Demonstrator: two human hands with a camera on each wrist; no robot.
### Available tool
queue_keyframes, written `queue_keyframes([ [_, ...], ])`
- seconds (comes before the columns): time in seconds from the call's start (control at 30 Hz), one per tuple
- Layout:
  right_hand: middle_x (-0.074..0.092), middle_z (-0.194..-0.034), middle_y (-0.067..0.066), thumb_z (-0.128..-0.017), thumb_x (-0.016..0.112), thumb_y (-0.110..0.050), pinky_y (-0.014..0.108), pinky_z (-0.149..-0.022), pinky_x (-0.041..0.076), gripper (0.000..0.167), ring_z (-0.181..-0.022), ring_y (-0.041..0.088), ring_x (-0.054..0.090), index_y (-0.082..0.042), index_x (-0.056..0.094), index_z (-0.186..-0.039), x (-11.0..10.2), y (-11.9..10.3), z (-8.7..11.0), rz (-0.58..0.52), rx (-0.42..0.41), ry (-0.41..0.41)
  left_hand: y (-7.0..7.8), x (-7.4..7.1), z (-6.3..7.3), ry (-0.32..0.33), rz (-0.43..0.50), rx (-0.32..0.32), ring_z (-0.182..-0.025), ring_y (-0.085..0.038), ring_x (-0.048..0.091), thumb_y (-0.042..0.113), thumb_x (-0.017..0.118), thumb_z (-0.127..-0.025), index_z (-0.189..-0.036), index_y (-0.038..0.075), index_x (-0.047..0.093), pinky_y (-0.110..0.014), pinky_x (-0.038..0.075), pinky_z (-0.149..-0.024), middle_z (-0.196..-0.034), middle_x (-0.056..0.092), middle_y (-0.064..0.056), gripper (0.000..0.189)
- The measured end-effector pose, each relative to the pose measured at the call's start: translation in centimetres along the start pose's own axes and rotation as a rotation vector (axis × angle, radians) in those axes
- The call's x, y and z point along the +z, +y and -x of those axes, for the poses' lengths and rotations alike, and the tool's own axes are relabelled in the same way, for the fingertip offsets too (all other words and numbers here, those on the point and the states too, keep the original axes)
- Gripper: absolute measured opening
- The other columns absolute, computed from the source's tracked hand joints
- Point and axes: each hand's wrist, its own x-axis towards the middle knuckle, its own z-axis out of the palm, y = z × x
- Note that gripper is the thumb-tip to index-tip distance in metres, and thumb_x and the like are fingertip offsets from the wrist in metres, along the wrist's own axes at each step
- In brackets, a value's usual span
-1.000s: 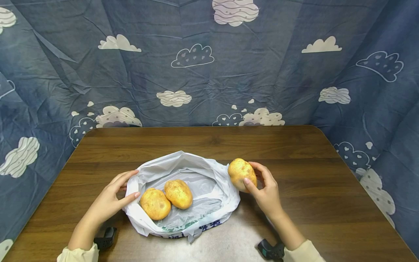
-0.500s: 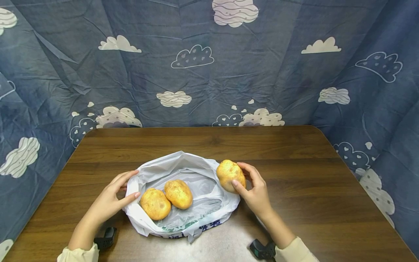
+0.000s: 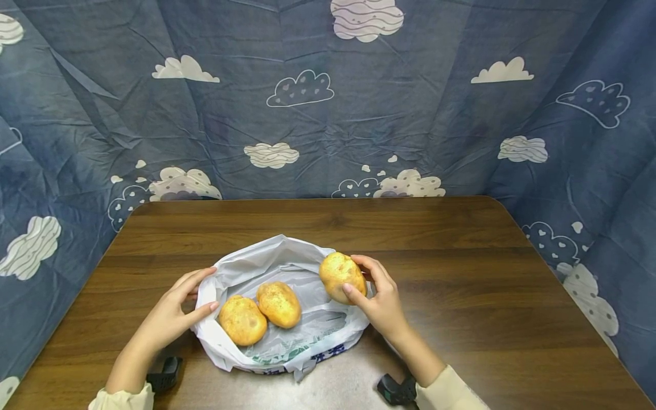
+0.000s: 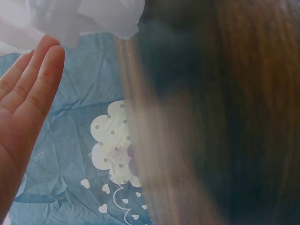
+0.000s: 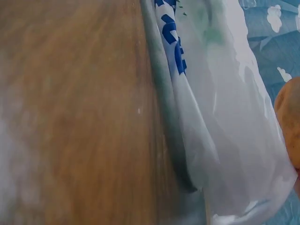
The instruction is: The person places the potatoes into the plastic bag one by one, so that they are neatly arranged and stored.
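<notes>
A white plastic bag [image 3: 282, 247] lies spread wide on the table, with two yellow potatoes, one potato [image 3: 243, 320] touching another potato [image 3: 279, 304], in its left half. At the bag's left rim, my left hand [image 3: 171, 310] rests its thumb and fingertips against the plastic. The left wrist view shows straight fingers [image 4: 44, 77] touching the bag [image 4: 84, 18]. My right hand [image 3: 381, 302] grips a third potato [image 3: 342, 278] between thumb and fingers, over the bag's right rim. Only the edge of that potato [image 5: 288, 119] shows in the right wrist view, beside the bag [image 5: 234, 117].
The brown wooden table [image 3: 487, 296] carries the bag. A blue cloth with white clouds [image 3: 307, 125] hangs behind and at both sides. Black wrist devices sit by each sleeve, one at the left wrist [image 3: 165, 374] and one at the right wrist [image 3: 397, 390].
Holding the potato, my right hand has moved left, from beside the bag's right rim to over its opening. My left hand and the two potatoes in the bag have stayed put.
</notes>
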Motion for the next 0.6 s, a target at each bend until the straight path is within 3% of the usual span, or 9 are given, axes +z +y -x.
queue_keyframes([
  [0.23, 0.055, -0.107, 0.019, -0.068, 0.071, 0.008, 0.030, -0.080, 0.047, 0.048, -0.097, 0.025, 0.052, 0.010, 0.052, -0.112, 1.0, -0.4, -0.2, 0.008, -0.029, -0.016, -0.2, 0.0, 0.0, 0.000, -0.013, 0.005, -0.098, -0.006, 0.048, 0.006, 0.072, -0.075, -0.130, 0.007, 0.045, -0.010, 0.040, -0.079, -0.124, 0.046, -0.008, 0.061],
  [0.6, 0.056, -0.106, 0.019, -0.071, 0.071, 0.004, 0.035, -0.077, 0.049, 0.044, -0.095, 0.028, 0.053, 0.009, 0.052, -0.111, 2.7, -0.9, 0.0, 0.013, 0.024, -0.075, -0.2, 0.0, 0.1, 0.004, -0.015, 0.013, -0.100, -0.006, 0.047, 0.006, 0.072, -0.075, -0.131, 0.008, 0.045, -0.010, 0.039, -0.080, -0.124, 0.047, -0.008, 0.062],
])
